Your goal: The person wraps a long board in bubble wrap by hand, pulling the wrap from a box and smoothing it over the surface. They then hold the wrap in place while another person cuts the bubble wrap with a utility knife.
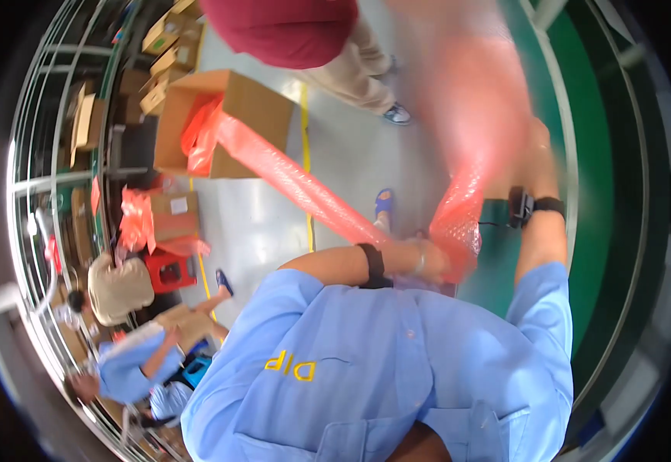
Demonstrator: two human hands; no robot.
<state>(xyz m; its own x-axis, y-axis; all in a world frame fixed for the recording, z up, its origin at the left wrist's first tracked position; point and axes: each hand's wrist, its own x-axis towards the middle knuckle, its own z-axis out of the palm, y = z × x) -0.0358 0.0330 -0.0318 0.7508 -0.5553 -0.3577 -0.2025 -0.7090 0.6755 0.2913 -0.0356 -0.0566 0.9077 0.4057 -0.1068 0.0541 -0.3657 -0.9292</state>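
A long strip of pink bubble wrap (297, 189) stretches from an open cardboard box (262, 115) across to the front of my chest. My left hand (428, 259) is closed on the bunched wrap there, with a black strap round that forearm. Beyond the left hand, the pink wrap rises away in a wide, blurred sheet. My right hand (539, 146) is raised beside this sheet at the right. Motion smears its fingers, so its grip cannot be made out. A black strap with a small dark device (520, 206) is on the right wrist.
A green-topped table (497, 289) runs along the right. Ahead stands a person in a dark red top (289, 31). At left are a red stool (170, 269), a smaller carton (174, 215), shelves with boxes, and two seated people. Yellow lines (305, 138) mark the grey floor.
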